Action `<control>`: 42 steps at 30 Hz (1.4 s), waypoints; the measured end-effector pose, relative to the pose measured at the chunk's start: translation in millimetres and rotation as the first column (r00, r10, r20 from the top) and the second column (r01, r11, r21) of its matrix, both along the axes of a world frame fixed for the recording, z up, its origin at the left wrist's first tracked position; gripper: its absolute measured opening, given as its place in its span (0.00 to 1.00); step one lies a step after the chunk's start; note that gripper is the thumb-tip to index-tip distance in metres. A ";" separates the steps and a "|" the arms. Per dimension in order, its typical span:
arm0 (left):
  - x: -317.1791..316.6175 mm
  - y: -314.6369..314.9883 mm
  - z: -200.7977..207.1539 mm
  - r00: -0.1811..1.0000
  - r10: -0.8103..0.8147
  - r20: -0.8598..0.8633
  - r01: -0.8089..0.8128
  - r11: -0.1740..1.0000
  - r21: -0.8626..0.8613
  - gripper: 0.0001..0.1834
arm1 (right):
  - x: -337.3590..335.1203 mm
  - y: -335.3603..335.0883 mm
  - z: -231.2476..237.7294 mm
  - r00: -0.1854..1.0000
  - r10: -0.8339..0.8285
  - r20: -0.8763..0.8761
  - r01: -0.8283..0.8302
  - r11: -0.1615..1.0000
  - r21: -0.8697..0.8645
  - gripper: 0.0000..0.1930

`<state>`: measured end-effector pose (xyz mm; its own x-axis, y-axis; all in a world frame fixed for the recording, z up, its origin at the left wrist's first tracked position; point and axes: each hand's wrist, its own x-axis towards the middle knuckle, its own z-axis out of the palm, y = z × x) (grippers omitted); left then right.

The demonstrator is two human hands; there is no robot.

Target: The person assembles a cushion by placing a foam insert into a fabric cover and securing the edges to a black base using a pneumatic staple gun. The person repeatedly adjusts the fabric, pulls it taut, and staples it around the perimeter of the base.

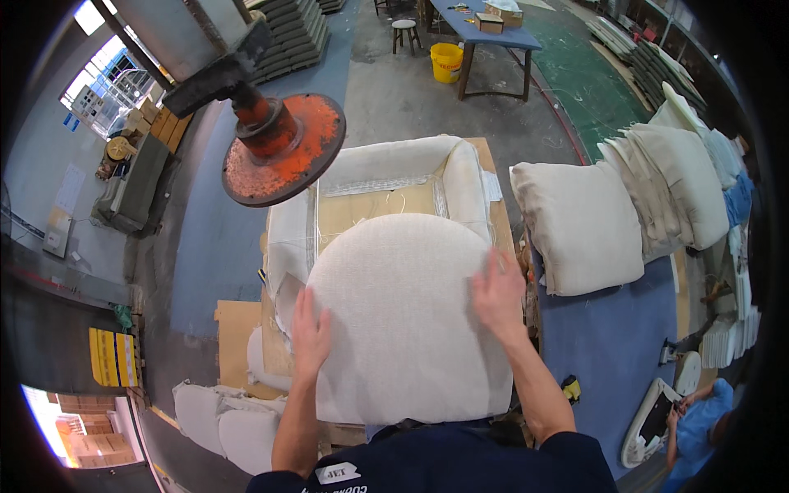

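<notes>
A cream fabric seat cushion (407,320) with a rounded far end lies directly before me, its near edge close to my body. My left hand (311,330) is at the cushion's left edge, fingers fairly straight and pointing away from me. At the opposite edge my right hand (500,294) has its fingers apart and slightly smeared by motion. Neither hand wraps around the cushion. Beyond and partly under it is a cream upholstered furniture frame (378,156) with a tan panel inside; the cushion hides its near part.
An orange round disc on a machine arm (283,148) hangs at the upper left. Stuffed cream cushions (579,226) are piled on a blue table (604,329) to the right. More cream pieces (226,423) lie lower left. A person in blue (699,427) works at the lower right.
</notes>
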<state>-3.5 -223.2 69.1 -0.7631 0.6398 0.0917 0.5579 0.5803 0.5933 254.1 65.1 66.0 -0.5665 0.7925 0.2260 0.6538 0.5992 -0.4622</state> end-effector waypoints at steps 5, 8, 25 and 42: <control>22.0 -38.4 -29.8 0.960 0.235 0.154 -0.240 0.971 0.016 0.32 | -124.9 -104.7 30.0 0.794 0.607 0.018 -0.607 0.794 -0.028 0.28; 20.7 -37.3 -40.1 0.975 0.198 0.099 -0.209 0.971 0.118 0.29 | -172.1 -175.2 7.9 0.601 0.799 -0.030 -0.794 0.601 0.091 0.26; 21.9 -28.4 -24.1 0.954 0.289 0.077 -0.294 0.953 0.076 0.27 | -268.3 15.0 42.7 0.697 0.478 0.535 -0.382 0.878 -0.287 0.23; 17.0 -26.5 -42.0 0.929 0.308 0.208 -0.335 0.936 0.111 0.28 | -51.7 76.0 -20.5 0.978 -0.040 0.206 0.102 0.949 -0.298 0.30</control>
